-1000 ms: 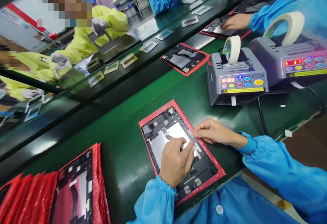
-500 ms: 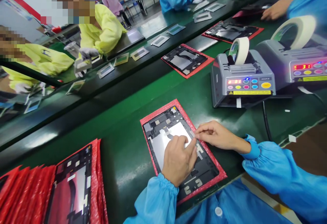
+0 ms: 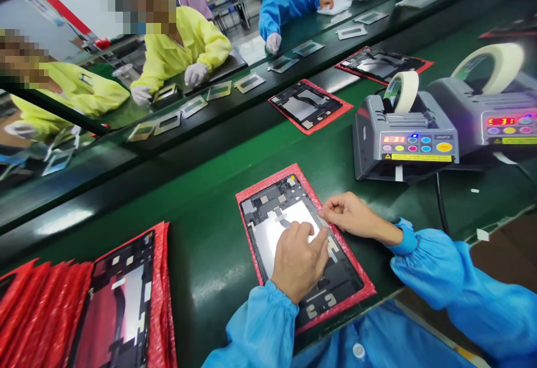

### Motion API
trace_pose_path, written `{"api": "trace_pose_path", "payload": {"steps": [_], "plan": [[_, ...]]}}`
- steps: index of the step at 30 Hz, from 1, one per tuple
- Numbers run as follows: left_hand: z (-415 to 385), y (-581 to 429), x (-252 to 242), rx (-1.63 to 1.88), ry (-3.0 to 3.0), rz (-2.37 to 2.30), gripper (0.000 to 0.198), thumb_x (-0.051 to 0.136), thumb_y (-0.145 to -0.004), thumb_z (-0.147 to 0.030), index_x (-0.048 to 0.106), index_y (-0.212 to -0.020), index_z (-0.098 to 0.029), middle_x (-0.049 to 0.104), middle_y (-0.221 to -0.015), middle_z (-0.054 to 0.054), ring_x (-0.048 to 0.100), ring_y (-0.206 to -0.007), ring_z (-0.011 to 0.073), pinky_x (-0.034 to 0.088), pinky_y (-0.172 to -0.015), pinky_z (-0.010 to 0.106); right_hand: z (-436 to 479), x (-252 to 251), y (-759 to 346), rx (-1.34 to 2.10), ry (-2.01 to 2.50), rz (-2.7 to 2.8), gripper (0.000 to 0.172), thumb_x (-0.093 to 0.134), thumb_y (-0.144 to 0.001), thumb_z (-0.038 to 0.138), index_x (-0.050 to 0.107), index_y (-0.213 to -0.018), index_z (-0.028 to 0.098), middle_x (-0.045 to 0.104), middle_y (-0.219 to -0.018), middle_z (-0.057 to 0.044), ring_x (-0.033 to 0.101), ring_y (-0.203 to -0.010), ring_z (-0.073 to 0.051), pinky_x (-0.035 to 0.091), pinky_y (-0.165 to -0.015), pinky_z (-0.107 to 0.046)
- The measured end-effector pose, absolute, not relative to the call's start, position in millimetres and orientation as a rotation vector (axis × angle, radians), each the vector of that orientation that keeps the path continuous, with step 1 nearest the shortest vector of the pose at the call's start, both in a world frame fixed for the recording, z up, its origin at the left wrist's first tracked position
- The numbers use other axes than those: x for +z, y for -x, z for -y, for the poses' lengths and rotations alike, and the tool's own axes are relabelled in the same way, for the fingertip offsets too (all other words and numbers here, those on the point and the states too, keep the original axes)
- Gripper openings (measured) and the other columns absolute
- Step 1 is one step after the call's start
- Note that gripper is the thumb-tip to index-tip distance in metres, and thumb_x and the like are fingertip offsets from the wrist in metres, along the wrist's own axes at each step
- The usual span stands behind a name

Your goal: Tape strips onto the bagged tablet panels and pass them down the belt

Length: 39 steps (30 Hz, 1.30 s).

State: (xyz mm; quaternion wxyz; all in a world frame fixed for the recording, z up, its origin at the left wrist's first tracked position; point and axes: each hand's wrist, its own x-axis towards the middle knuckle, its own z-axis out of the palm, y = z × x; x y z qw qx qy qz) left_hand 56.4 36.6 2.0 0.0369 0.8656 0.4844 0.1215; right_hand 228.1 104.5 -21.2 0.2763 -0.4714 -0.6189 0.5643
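A black tablet back frame (image 3: 268, 211) with a silver plate lies on a red bubble-wrap sheet (image 3: 289, 171) on the green belt in front of me. My left hand (image 3: 300, 262) rests on the frame, fingers curled, thumb pressing near its right side. My right hand (image 3: 352, 216) is closed at the frame's right edge, fingertips pinched on the rim; what they hold, if anything, is too small to make out. Both arms wear blue sleeves.
A grey tape dispenser (image 3: 403, 138) with a tape roll stands to the right, a second one (image 3: 490, 111) behind it. A stack of red-wrapped frames (image 3: 117, 301) lies at the lower left. More frames (image 3: 310, 105) sit farther up the belt. Workers in yellow and blue face a second belt.
My right hand has curled tighter and shifted slightly up along the frame's right edge. My left hand stays pressed on the frame. The view has shifted, and the workers opposite have moved their hands.
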Motion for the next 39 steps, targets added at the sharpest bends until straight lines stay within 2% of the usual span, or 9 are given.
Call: {"api": "trace_pose_path", "payload": {"steps": [5,10,13,15,17,21,28,34,39], "plan": [[-35.2,-56.3,2.3,0.380,-2.628,-1.483,0.031,0.043,-0.087,-0.025,0.055,-0.116,-0.025,0.052,-0.089,0.006,0.047,-0.081,0.0181,0.039,-0.066,0.032,-103.0,-24.0,-226.7,1.442,1.249,1.669,0.022,0.059,-0.075,0.029,0.055,-0.061,0.013,0.039,-0.045,0.005,0.030,-0.042,-0.005,0.020,-0.038,-0.018],[-37.7,-55.5,10.3,0.469,-2.233,-1.505,0.028,0.040,-0.089,-0.026,0.059,-0.109,-0.023,0.059,-0.088,0.005,0.056,-0.078,0.0150,0.046,-0.070,0.030,-104.9,-25.5,-229.4,1.548,1.235,1.554,0.016,0.058,-0.076,0.026,0.056,-0.066,0.013,0.045,-0.043,0.005,0.038,-0.038,-0.006,0.025,-0.037,-0.018],[-48.4,-57.6,13.7,0.395,-1.624,-1.492,0.030,0.040,-0.089,-0.039,0.060,-0.089,-0.017,0.061,-0.068,0.002,0.060,-0.057,0.0120,0.047,-0.053,0.024,-107.4,-25.5,-230.1,1.592,1.228,1.468,0.011,0.056,-0.075,0.023,0.057,-0.070,0.013,0.048,-0.043,0.005,0.041,-0.036,-0.007,0.028,-0.036,-0.018],[-58.4,-61.1,13.8,0.292,-1.304,-1.446,0.037,0.044,-0.084,-0.049,0.055,-0.075,-0.015,0.059,-0.058,0.001,0.059,-0.046,0.0131,0.042,-0.039,0.021,-108.1,-25.5,-230.0,1.598,1.222,1.444,0.007,0.055,-0.074,0.019,0.057,-0.070,0.013,0.048,-0.042,0.005,0.042,-0.035,-0.007,0.029,-0.035,-0.017],[-68.2,-65.3,13.4,0.207,-1.148,-1.431,0.041,0.050,-0.079,-0.053,0.051,-0.066,-0.014,0.058,-0.053,0.002,0.059,-0.043,0.0147,0.038,-0.033,0.019,-107.8,-25.7,-229.7,1.606,1.208,1.431,0.005,0.054,-0.073,0.017,0.056,-0.070,0.013,0.047,-0.040,0.005,0.043,-0.035,-0.007,0.031,-0.035,-0.017],[-80.5,-71.8,13.6,0.098,-1.017,-1.461,0.039,0.056,-0.075,-0.050,0.051,-0.062,-0.013,0.058,-0.048,0.002,0.058,-0.040,0.0148,0.037,-0.031,0.018,-107.1,-26.7,-229.3,1.586,1.203,1.442,0.005,0.051,-0.072,0.014,0.056,-0.069,0.014,0.048,-0.040,0.005,0.044,-0.035,-0.008,0.032,-0.035,-0.017],[-84.3,-74.1,16.1,0.018,-0.920,-1.513,0.036,0.054,-0.076,-0.041,0.053,-0.055,-0.012,0.057,-0.043,0.005,0.056,-0.035,0.0156,0.035,-0.027,0.018,-108.3,-32.0,-228.3,1.471,1.249,1.507,0.009,0.050,-0.074,0.016,0.056,-0.068,0.014,0.050,-0.040,0.004,0.047,-0.035,-0.009,0.032,-0.036,-0.018],[-95.8,-70.3,18.4,0.061,-0.916,-1.602,0.035,0.047,-0.080,-0.036,0.053,-0.055,-0.012,0.056,-0.043,0.004,0.054,-0.033,0.0135,0.033,-0.027,0.017,-105.5,-36.1,-224.9,1.374,1.286,1.591,0.016,0.047,-0.078,0.021,0.058,-0.068,0.014,0.052,-0.043,0.003,0.049,-0.038,-0.010,0.033,-0.039,-0.019],[-93.8,-73.0,17.2,0.064,-0.902,-1.627,0.036,0.050,-0.078,-0.036,0.053,-0.052,-0.011,0.055,-0.041,0.006,0.052,-0.031,0.0146,0.030,-0.025,0.018,-106.9,-32.2,-229.4,1.254,1.324,1.698,0.018,0.048,-0.079,0.022,0.058,-0.066,0.015,0.055,-0.048,0.002,0.050,-0.045,-0.010,0.033,-0.045,-0.021]]}}
